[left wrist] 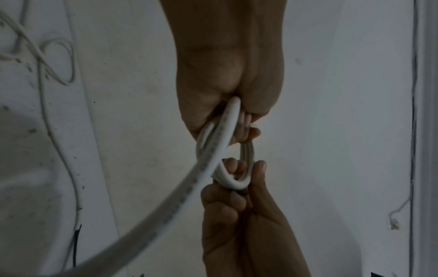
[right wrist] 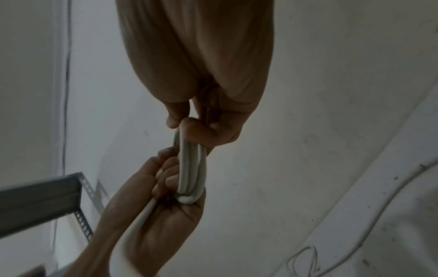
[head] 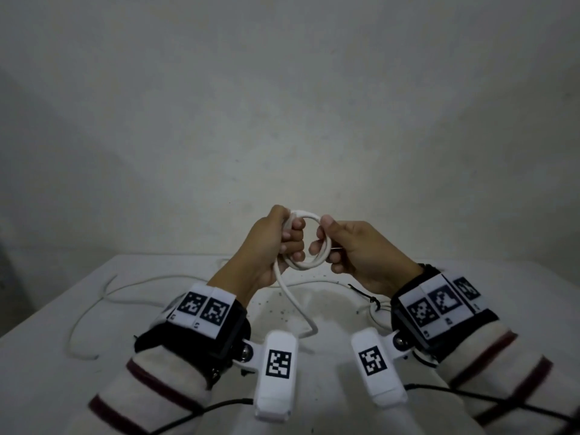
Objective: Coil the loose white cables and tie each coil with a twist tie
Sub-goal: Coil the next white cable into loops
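A small coil of thick white cable (head: 306,214) is held in the air above the white table (head: 314,312), between both hands. My left hand (head: 288,240) grips the coil's left side with curled fingers. My right hand (head: 326,246) pinches its right side between thumb and fingers. The cable's loose tail (head: 290,296) drops from the left hand to the table. In the left wrist view the coil (left wrist: 246,168) sits edge-on, with the tail (left wrist: 189,187) sweeping to the lower left. In the right wrist view the bundled loops (right wrist: 192,168) run between both hands.
A thinner white cable (head: 94,304) lies loose across the table's left half. A thin dark tie (head: 365,295) lies on the table by my right wrist, next to another white loop (head: 373,315). A grey metal shelf bracket (right wrist: 40,196) stands beside the table. A plain wall rises behind.
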